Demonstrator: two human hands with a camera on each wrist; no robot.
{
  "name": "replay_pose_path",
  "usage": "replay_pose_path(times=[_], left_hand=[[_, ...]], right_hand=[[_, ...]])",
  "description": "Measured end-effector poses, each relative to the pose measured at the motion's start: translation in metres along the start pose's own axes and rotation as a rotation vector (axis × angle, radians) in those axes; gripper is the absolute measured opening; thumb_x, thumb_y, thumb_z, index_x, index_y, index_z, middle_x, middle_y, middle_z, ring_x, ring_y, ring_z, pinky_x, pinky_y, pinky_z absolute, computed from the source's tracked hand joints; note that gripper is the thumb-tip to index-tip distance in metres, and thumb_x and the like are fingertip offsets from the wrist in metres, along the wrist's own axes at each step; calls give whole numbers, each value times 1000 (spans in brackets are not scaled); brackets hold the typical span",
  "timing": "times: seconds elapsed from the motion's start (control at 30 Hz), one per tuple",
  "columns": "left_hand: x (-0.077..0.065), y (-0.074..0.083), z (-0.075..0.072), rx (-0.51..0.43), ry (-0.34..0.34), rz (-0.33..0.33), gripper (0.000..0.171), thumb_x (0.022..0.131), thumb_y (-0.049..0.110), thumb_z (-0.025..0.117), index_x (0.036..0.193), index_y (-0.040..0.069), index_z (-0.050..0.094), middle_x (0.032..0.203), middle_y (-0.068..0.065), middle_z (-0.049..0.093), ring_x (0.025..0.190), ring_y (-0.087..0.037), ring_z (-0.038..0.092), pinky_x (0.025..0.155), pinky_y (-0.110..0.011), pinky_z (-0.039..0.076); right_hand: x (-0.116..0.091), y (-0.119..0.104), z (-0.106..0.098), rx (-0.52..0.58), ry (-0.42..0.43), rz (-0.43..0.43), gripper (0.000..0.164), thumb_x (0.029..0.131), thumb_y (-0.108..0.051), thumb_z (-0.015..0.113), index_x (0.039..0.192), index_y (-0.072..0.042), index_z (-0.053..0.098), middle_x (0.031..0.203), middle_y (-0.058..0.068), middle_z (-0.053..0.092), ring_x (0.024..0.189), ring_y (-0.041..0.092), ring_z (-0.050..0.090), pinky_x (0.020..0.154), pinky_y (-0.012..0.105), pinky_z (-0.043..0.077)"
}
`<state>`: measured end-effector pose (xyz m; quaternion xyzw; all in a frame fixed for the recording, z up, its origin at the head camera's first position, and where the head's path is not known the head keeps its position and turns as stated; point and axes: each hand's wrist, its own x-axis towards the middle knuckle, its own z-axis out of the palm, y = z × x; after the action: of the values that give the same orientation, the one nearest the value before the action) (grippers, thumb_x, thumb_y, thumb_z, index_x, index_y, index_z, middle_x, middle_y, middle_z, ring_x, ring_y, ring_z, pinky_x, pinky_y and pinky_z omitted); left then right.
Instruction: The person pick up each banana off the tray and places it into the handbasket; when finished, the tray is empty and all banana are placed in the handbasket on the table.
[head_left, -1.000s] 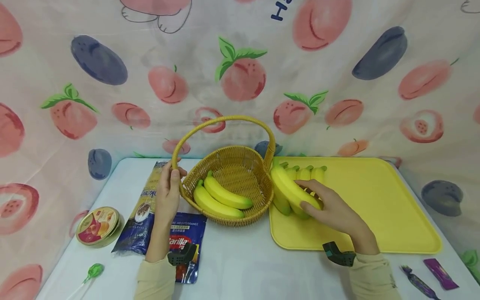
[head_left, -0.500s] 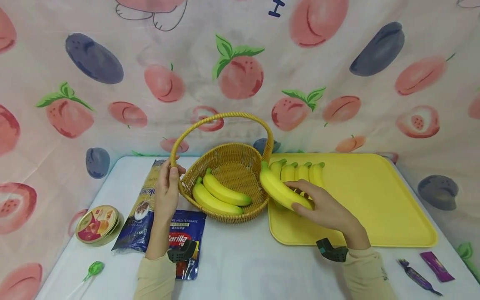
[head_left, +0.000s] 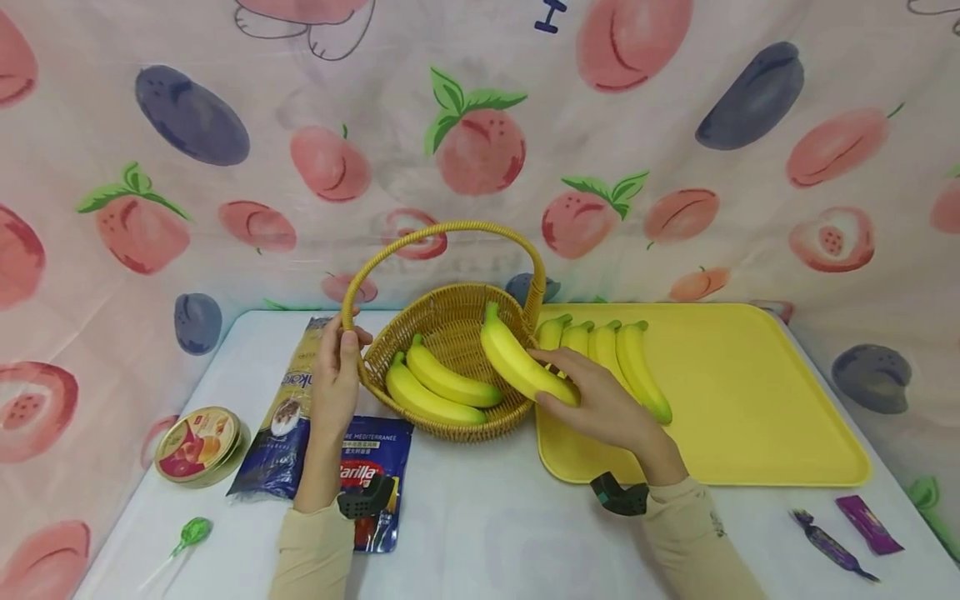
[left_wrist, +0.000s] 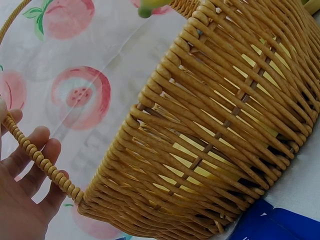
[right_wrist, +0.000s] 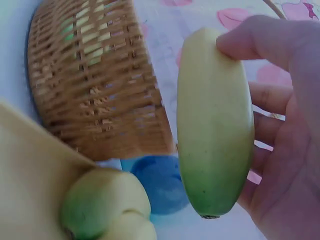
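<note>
My right hand (head_left: 600, 404) grips a yellow banana (head_left: 517, 358) with a green tip, thumb on one side and fingers on the other. In the head view this banana overlaps the right side of the wicker basket (head_left: 468, 429). Two more bananas (head_left: 450, 379) lie side by side inside the basket. My left hand (head_left: 337, 371) holds the left foot of the basket's arched handle (left_wrist: 45, 165), thumb and fingers around it. On the yellow tray (head_left: 757, 400), to the right of the basket, several bananas (head_left: 641, 371) lie in a row, partly hidden behind my right hand.
Left of the basket lie a long blue-and-gold packet (head_left: 281, 425), a blue Barilla pouch (head_left: 378, 450), a round tin (head_left: 198, 446) and a green lollipop (head_left: 195, 531). Two purple-wrapped sweets (head_left: 868, 525) are at the front right. A fruit-print cloth (head_left: 480, 100) hangs behind the table.
My right hand has carried the banana leftward from above the tray to over the basket's right side. The left hand stays on the handle.
</note>
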<state>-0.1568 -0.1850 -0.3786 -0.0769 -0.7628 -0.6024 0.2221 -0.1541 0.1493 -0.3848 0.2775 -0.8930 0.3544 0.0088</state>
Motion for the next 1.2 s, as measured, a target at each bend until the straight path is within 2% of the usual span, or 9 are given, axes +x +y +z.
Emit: replay_pose_path(times=[0.1, 0.37, 0.53, 0.67, 0.9, 0.97, 1.1, 1.2], left_hand=[[0, -1, 1, -17, -4, -1, 36, 103, 11, 33, 135, -2, 44, 102, -26, 52, 94, -15, 51, 71, -30, 39], [1, -4, 4, -15, -9, 26, 36, 103, 9, 33, 134, -2, 45, 100, -27, 53, 89, -24, 49, 67, -28, 37], [1, -4, 3, -3, -6, 40, 35, 103, 9, 34, 134, -1, 46, 99, -26, 53, 81, -14, 47, 61, -23, 35], [1, -4, 1, -3, -8, 54, 35, 103, 9, 33, 134, -3, 45, 99, -28, 52, 84, -7, 47, 62, -26, 36], [0, -3, -1, -4, 0, 31, 36, 103, 9, 33, 135, -2, 45, 101, -28, 52, 88, -9, 48, 67, -31, 37], [-1, -4, -1, -11, 2, 20, 36, 103, 9, 33, 135, -1, 45, 101, -28, 52, 91, -15, 50, 71, -31, 38], [-1, -4, -1, -11, 5, 10, 36, 103, 10, 33, 135, -2, 45, 102, -28, 52, 96, -23, 51, 75, -27, 38], [0, -3, 0, -6, 4, 15, 35, 103, 9, 33, 134, -2, 45, 101, -27, 53, 92, -19, 51, 71, -27, 38]], right_hand=[[6, -2, 5, 8, 9, -9, 49, 91, -35, 62, 136, -23, 48, 122, -6, 57, 97, 9, 54, 84, 34, 47], [24, -11, 11, -17, 11, -12, 50, 91, -34, 61, 138, -22, 47, 122, -3, 56, 97, 12, 53, 84, 35, 46], [37, -17, 14, -48, -5, -23, 49, 92, -32, 60, 138, -20, 47, 117, -3, 57, 90, 12, 52, 79, 32, 44], [47, -21, 17, -80, -31, -35, 50, 92, -32, 59, 139, -19, 46, 120, -1, 57, 94, 12, 53, 80, 32, 45], [72, -24, 28, -135, -92, -48, 51, 92, -30, 59, 139, -14, 47, 122, 2, 57, 98, 14, 54, 82, 33, 45], [79, -23, 32, -151, -111, -44, 51, 92, -29, 60, 138, -12, 47, 122, 4, 58, 98, 15, 54, 83, 33, 46], [87, -18, 40, -177, -161, -21, 51, 92, -27, 59, 139, -10, 46, 129, 7, 56, 111, 19, 55, 92, 37, 46], [91, -15, 43, -192, -198, 4, 53, 92, -28, 59, 140, -9, 45, 136, 9, 52, 122, 23, 52, 99, 41, 44]])
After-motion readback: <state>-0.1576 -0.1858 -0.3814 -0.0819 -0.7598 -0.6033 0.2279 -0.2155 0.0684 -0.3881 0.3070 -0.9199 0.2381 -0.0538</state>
